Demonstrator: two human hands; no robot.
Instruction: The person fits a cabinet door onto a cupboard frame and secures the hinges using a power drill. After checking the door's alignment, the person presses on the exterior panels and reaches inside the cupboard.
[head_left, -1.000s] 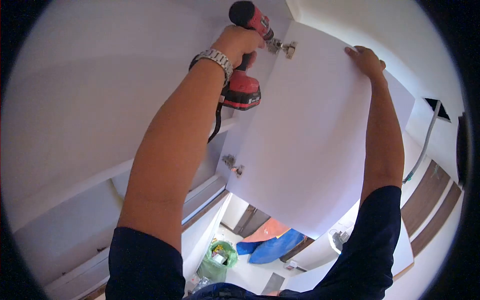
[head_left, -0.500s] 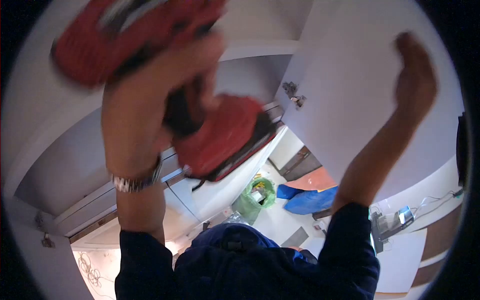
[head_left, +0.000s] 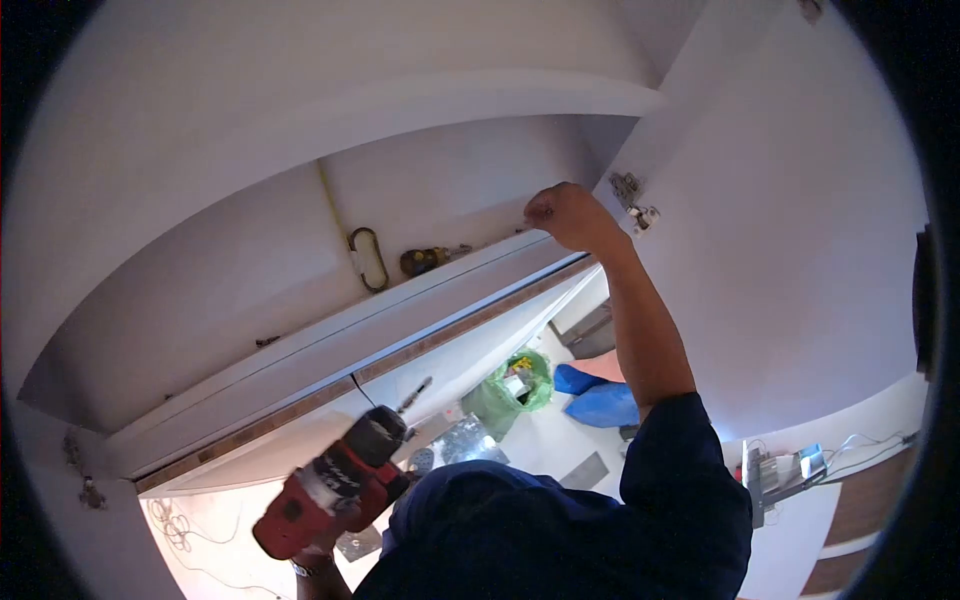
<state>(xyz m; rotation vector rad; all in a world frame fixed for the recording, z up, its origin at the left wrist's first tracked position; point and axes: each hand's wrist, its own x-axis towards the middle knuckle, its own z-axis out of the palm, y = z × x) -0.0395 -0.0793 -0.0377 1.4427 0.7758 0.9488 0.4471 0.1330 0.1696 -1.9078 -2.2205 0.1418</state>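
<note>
Low at the left, my left hand [head_left: 316, 563], mostly hidden behind the tool, is closed round a red and black cordless drill [head_left: 335, 485]. A bit in its chuck points up and to the right. My right hand [head_left: 566, 215] is at the right end of the cabinet shelf [head_left: 300, 290], with fingertips pinched together just over its front edge. Whatever they pinch is too small to make out. Left of that hand, a short screwdriver [head_left: 425, 261] with a yellow and black handle lies on the shelf, beside an oblong carabiner [head_left: 368, 260].
An open cabinet door [head_left: 780, 230] stands at the right, with a hinge [head_left: 635, 200] at its edge. Another hinge [head_left: 85, 475] is at the far left. Below are a green-lined bin [head_left: 525, 380], blue material [head_left: 605, 405] and loose cable [head_left: 180, 530].
My left hand has lowered the drill from in front of the cabinet to the lower left. My right hand has moved left from before the door to the shelf edge, its fingers now pinched.
</note>
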